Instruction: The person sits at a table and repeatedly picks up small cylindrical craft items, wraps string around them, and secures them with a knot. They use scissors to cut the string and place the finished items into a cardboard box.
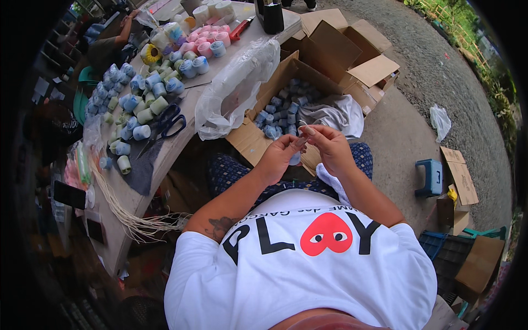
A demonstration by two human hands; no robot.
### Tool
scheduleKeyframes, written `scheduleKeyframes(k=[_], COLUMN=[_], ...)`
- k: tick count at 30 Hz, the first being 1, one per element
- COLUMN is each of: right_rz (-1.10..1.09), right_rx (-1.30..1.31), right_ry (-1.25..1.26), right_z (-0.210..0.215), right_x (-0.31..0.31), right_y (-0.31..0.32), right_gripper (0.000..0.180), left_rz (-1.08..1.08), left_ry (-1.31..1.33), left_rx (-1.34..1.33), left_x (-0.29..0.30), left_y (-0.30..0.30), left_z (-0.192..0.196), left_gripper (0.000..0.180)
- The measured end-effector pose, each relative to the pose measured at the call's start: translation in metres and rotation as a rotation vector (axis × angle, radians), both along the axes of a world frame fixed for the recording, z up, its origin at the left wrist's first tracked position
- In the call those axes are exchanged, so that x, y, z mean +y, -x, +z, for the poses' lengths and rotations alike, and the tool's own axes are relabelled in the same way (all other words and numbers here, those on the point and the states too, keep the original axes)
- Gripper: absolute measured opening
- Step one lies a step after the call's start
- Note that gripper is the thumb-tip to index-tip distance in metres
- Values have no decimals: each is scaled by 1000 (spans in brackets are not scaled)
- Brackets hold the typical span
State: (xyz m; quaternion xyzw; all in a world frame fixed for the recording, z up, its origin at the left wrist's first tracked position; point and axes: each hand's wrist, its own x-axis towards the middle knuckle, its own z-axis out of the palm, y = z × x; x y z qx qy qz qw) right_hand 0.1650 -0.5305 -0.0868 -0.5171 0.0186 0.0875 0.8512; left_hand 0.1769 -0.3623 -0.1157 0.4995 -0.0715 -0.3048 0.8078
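Observation:
My left hand [279, 158] and my right hand [331, 149] meet above my lap, thumbs and fingers pinched close together. A small pale blue candle [295, 159] shows only in part under the fingers of my left hand. The right fingertips press together just above it, and whatever thin thing they pinch is too small to make out. Just beyond my hands stands an open cardboard box [245, 138] with many blue candles [283, 113] inside. A grey-white cloth [336, 114] hangs over its right side.
On the table [179, 140] at left are blue and green candles [144, 115], pink candles [204, 47], scissors [171, 120], white cords [129, 217] and a plastic bag [236, 88]. Empty boxes [352, 47] stand behind; a blue stool [429, 177] is at right. Another person's arm [125, 33] shows far left.

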Motion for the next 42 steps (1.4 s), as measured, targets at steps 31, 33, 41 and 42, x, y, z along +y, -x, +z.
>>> scheduleKeyframes(k=[31, 33, 41, 42], right_rz=[-34, -42, -11, -6], right_rx=[-609, -569, -585, -579], right_ry=[868, 850, 872, 867], right_z=[33, 33, 35, 34], right_x=[-11, -10, -7, -6], right_y=[33, 31, 24, 25], right_gripper=[9, 9, 9, 8], left_rz=[312, 332, 330, 342], left_ry=[-372, -381, -357, -371], left_rx=[-1175, -1196, -1227, -1246], left_x=[2, 1, 3, 4], left_y=[7, 6, 2, 2], left_z=[29, 29, 27, 24], left_gripper=[7, 7, 9, 10])
